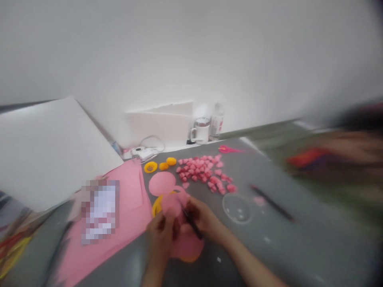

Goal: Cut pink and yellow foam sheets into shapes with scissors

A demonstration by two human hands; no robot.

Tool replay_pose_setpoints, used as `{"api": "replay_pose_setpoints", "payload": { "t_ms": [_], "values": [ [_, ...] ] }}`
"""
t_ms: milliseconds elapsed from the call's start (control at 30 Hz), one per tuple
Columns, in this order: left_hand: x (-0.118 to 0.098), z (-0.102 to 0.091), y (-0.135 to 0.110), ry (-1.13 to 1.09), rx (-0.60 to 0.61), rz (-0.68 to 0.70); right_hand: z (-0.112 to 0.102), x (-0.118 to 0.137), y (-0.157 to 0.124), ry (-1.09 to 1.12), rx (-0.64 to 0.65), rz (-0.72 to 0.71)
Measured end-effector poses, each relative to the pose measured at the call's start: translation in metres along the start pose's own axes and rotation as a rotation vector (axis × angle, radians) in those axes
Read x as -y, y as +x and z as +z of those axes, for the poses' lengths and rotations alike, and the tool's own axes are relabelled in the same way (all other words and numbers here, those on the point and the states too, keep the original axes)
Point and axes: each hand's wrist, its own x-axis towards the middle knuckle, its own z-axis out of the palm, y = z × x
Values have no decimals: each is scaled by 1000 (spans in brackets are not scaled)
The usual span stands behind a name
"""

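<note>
My left hand (160,233) is closed on a pink paper circle (171,204), holding it above the grey table. My right hand (203,221) grips a dark pen (191,224) with its tip against that paper. Under both hands lies a larger pink paper piece (188,249) with a yellow edge showing. A yellow ring (156,207) sits just left of the held circle. Another pink paper circle (161,183) lies flat behind it. The picture is blurred by motion.
A heap of small pink and red folded hearts (203,169) lies behind my hands. A clear round lid (237,208), a dark pencil (272,203), pink scissors (229,150), yellow pieces (163,165), pink sheets (125,215), a white board (50,151), a mug (202,131) and a bottle (217,121) surround them.
</note>
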Motion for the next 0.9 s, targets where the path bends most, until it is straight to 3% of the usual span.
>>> {"api": "replay_pose_setpoints", "payload": {
  "t_ms": [433, 900],
  "values": [
    [1, 2, 0, 2, 12, 19, 1, -5, 1, 58, -2, 74],
    [-4, 2, 2, -343, -86, -44, -10, 3, -1, -6, 96, 96]
  ]
}}
